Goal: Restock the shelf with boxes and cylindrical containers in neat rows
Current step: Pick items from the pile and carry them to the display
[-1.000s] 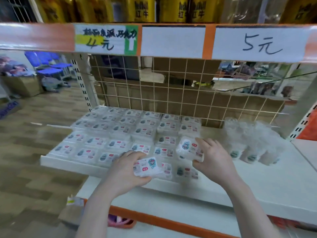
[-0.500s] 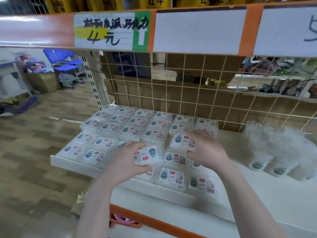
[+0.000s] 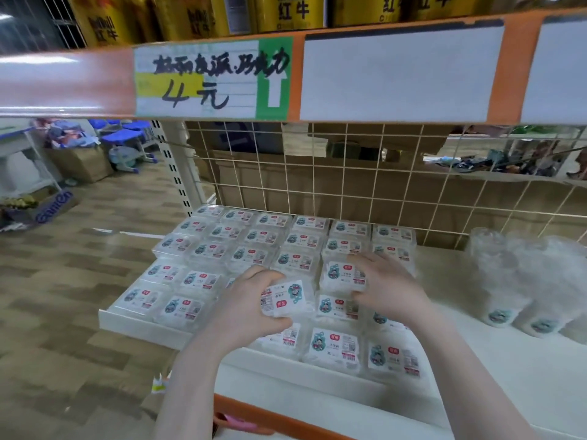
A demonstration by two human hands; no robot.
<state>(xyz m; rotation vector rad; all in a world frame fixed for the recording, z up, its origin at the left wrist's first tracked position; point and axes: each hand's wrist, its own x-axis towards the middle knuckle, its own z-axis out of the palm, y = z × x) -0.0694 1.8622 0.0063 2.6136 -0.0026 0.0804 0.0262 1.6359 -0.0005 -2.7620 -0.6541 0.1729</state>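
From the head camera I am watching the left hand (image 3: 251, 308) gripping one clear box (image 3: 284, 300) at the frame's centre — lifted above the rows, presumably awaiting a slot. The right hand (image 3: 386, 285) is curling its fingers round a second box (image 3: 344, 276) just right of it, settling it in line. Wrapped cylindrical containers (image 3: 521, 281) are standing at middle right on the shelf (image 3: 524, 369).

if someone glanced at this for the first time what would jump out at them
Probably the two hands in the centre: the left hand grips a small clear box above the rows, and the right hand rests on another box in the grid of boxes on the white shelf. Next, the handwritten price tag on the orange rail above, under gold cans.
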